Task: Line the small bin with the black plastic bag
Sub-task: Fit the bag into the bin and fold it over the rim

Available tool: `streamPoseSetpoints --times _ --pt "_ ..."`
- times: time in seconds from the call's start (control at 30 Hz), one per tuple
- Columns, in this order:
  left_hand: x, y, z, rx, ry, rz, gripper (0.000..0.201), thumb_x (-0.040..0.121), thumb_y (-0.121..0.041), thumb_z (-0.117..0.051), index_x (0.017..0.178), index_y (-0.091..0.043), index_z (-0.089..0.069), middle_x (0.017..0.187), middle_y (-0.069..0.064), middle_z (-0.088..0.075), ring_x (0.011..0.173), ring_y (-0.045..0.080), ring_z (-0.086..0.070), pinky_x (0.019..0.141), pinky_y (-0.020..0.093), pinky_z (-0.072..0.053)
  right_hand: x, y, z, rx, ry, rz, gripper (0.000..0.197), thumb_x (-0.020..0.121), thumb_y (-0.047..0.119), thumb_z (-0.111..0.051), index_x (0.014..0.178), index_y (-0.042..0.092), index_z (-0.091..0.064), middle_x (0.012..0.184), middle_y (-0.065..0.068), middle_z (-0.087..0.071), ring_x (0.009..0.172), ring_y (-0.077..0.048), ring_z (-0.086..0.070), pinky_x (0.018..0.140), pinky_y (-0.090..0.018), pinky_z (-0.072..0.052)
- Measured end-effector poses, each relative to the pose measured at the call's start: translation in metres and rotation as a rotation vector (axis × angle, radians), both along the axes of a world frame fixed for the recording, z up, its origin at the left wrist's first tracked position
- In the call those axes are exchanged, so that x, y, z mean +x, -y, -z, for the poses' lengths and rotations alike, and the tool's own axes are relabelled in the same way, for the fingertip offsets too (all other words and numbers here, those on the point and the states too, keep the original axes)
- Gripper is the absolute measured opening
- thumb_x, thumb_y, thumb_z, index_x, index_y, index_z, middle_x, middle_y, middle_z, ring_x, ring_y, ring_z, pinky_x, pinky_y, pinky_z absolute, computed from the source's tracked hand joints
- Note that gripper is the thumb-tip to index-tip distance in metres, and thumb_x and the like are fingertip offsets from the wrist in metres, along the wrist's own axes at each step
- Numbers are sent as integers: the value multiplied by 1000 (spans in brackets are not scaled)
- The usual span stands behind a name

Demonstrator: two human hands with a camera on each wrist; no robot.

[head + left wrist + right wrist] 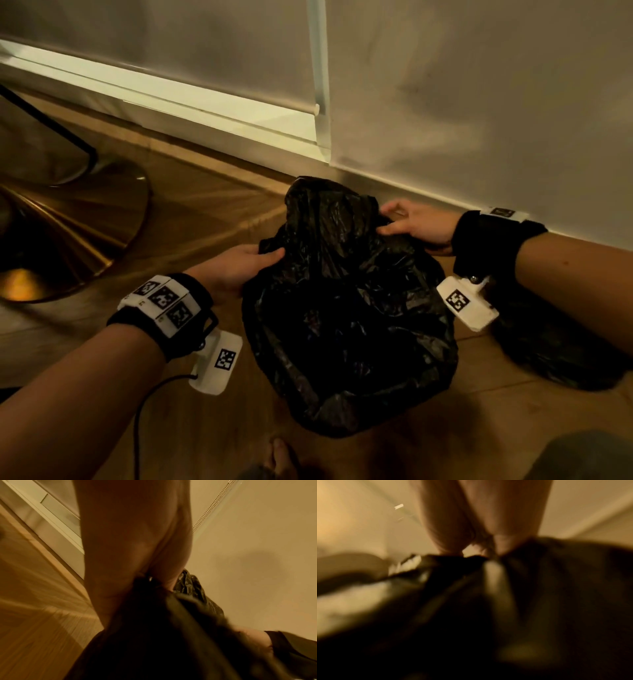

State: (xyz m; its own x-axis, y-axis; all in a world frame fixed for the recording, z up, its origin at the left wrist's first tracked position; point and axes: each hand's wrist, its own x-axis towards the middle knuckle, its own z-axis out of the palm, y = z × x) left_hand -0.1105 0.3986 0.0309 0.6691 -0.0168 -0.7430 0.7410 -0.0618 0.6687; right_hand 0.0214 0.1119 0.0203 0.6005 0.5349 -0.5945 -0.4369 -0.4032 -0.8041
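The crumpled black plastic bag (346,301) hangs bunched over the wooden floor near the wall. My left hand (246,263) grips its left edge, thumb on top. My right hand (411,224) pinches the upper right edge. In the left wrist view the fingers (137,547) curl into the black plastic bag (171,628). The right wrist view is blurred; there the fingers (479,520) close on the bag's folds (530,595). I cannot make out the small bin; the bag covers whatever lies under it.
A gold flared stand base (68,222) sits on the floor at left. The white wall and skirting (445,192) run close behind the bag. A dark crinkled mass (555,349) lies under my right forearm. A bare foot (281,455) is at the bottom edge.
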Motion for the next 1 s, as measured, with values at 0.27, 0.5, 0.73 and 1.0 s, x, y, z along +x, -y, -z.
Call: streamPoseSetpoints --times 0.27,0.5,0.73,1.0 --pt "2 18 -8 75 6 234 46 90 -42 -58 117 -6 -67 117 10 -71 108 27 -67 101 42 -49 -4 -14 -18 -57 74 -281 51 91 -2 -38 117 35 -62 129 -5 -62 106 -16 -64 99 -31 -49" --pt "6 20 5 111 -73 242 66 74 -56 -66 113 -2 -69 114 15 -71 107 33 -66 101 44 -48 -13 -30 -6 -191 25 -430 43 86 44 -60 118 16 -66 119 -4 -69 114 -23 -62 100 -32 -46" --pt "11 12 6 5 -115 144 68 81 -60 -61 126 -8 -60 120 9 -70 110 25 -66 100 39 -48 3 -17 11 -277 131 -413 58 85 49 -58 131 14 -55 133 -9 -59 122 -28 -55 112 -45 -34" --pt "11 17 -3 28 -80 225 42 93 -32 -58 124 -2 -60 125 19 -65 105 29 -65 89 34 -55 -6 -27 -6 -45 38 -368 67 96 11 -47 150 36 -15 151 1 -32 136 -24 -40 115 -42 -30"
